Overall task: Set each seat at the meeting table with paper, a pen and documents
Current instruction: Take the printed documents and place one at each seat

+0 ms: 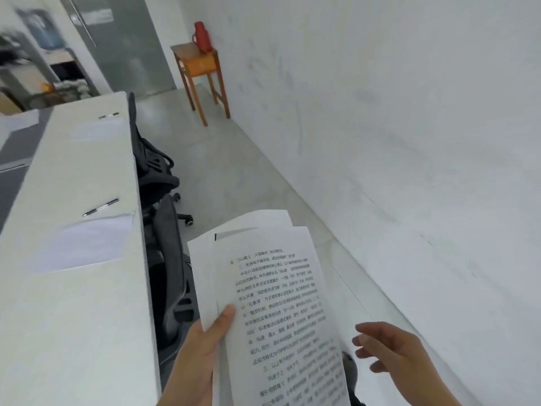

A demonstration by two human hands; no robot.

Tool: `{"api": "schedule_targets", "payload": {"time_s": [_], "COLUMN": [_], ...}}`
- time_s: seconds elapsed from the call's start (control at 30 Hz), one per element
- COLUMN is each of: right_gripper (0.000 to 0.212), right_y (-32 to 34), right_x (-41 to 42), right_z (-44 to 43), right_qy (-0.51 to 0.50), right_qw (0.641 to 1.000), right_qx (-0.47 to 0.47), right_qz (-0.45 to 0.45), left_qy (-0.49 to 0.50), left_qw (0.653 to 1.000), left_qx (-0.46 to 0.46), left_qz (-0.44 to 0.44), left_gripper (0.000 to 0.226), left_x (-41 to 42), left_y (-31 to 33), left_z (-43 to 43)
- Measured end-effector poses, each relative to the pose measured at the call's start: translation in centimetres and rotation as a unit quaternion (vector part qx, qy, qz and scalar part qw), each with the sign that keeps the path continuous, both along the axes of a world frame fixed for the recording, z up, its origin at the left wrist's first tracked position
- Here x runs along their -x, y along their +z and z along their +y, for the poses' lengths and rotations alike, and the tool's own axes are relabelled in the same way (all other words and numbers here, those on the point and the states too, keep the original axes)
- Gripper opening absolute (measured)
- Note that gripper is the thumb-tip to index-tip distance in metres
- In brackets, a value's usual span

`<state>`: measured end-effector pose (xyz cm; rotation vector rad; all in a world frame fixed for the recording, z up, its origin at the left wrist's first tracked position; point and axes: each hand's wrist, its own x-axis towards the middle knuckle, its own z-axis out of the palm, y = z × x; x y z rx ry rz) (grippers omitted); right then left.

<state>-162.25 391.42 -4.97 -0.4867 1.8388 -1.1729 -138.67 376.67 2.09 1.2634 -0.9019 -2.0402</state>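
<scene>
Printed documents (281, 303), a fanned sheaf of text pages, sit low in the head view. The left hand (199, 347) grips them at their left edge, thumb on top, so that single sheets can be peeled off. The right hand (392, 353) hovers just beside the sheaf's right edge, fingers relaxed and holding nothing, likely poised to take the top page. On the white table (73, 332) at left, the nearer seat has blank paper (85, 244) with a pen (101, 207) just beyond it. A farther seat shows another sheet (93, 130) and a second pen (109, 115). Neither seat appears to have documents yet. Black office chairs (167, 238) are tucked against the table edge.
</scene>
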Motion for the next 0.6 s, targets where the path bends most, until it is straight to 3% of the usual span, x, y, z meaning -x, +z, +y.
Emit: {"api": "schedule_targets", "payload": {"time_s": [0.27,0.37,0.5,0.6], "right_gripper": [0.013,0.020,0.062,0.046], "right_y": [-0.8,0.2,2.1,2.5], "right_x": [9.8,11.7,11.8,9.6], "right_z": [-18.8,-25.6,-34.5,-39.6], "right_qy": [0.137,0.201,0.337,0.390], "right_qw": [0.990,0.979,0.931,0.878], "right_qx": [0.016,0.034,0.011,-0.042], "right_qz": [-0.006,-0.030,-0.139,-0.275], "left_qy": [0.118,0.156,0.243,0.295], "left_qw": [0.993,0.988,0.970,0.955], "left_qx": [0.008,0.023,0.031,0.009], "left_qz": [-0.028,-0.005,0.004,-0.021], "left_gripper": [0.038,0.027,0.024,0.035], "left_x": [7.5,9.7,10.7,9.8], "left_y": [0.6,1.9,2.7,2.2], "left_z": [-11.4,-14.8,-18.1,-20.2]}}
